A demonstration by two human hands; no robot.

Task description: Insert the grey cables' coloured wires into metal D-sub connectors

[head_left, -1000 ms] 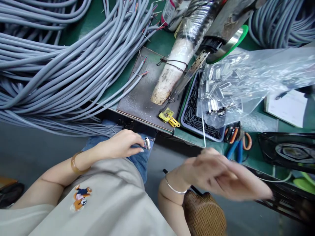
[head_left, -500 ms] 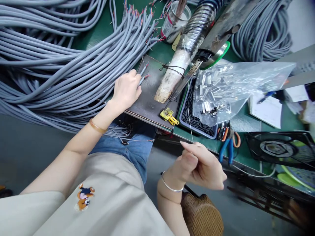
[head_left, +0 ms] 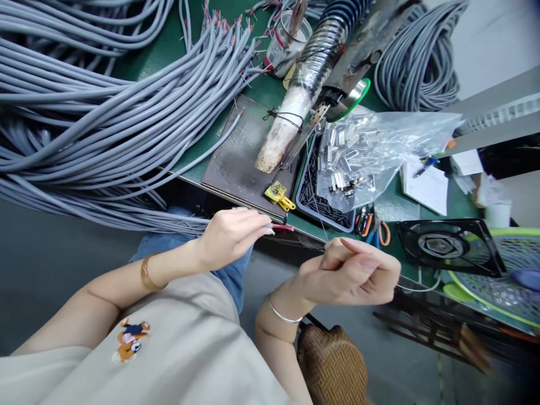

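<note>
My left hand (head_left: 234, 236) is closed in front of the bench edge, pinching a grey cable whose red wire ends (head_left: 283, 228) stick out past the fingertips toward the right. To its right, my right hand (head_left: 354, 273) is curled closed. A thin solder wire (head_left: 323, 222) runs down into its fingers from near the green-rimmed spool (head_left: 352, 100). On a dark board (head_left: 232, 163) lies another grey cable with a stripped end, below a large bundle of grey cables (head_left: 126, 124). The soldering tip, if any, is hard to make out near the metal clamp (head_left: 310, 126).
A white-wrapped duct end (head_left: 270, 152) hangs over the board, near a yellow clip (head_left: 279, 195). Right of it are a tray of black pieces (head_left: 324, 211), a plastic bag of metal connectors (head_left: 354, 152), orange-handled pliers (head_left: 383, 233) and a black fan (head_left: 451, 247). A woven stool (head_left: 333, 365) stands below.
My left hand has come off the board, moving down and right with one cable; another cable stays lying on the board. My right hand is slightly higher in view, still closed. The view has shifted.
</note>
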